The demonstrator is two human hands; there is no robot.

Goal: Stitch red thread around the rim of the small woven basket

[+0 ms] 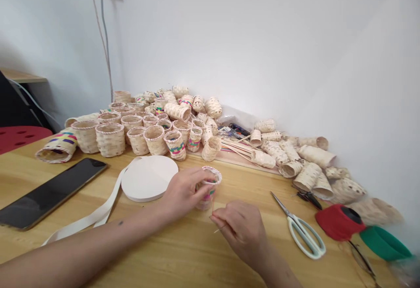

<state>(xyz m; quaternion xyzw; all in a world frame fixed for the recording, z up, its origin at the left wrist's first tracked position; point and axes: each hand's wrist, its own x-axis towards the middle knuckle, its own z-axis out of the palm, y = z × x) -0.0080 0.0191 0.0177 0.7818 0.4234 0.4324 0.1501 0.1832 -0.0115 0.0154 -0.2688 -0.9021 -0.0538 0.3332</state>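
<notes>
A small woven basket (212, 175) with a pink-and-green band and a red-stitched rim stands on the table in front of me. My left hand (189, 188) grips it from the left, fingers over its rim and thumb on its side. Just right of the basket, my right hand (241, 226) is closed in a pinch. Between the two, a thin red thread (213, 205) runs from the basket to my right fingertips. A thin pale needle-like piece (220, 228) sticks out below those fingers; its exact kind is too small to tell.
Finished-rim baskets (110, 139) crowd the back left; unrimmed woven tubes (308, 176) lie back right. Around my hands are a white ribbon roll (149, 177), a phone (52, 191), scissors (300, 229), a red thread spool (337, 222) and a green ring-shaped roll (385, 242). A wall rises behind.
</notes>
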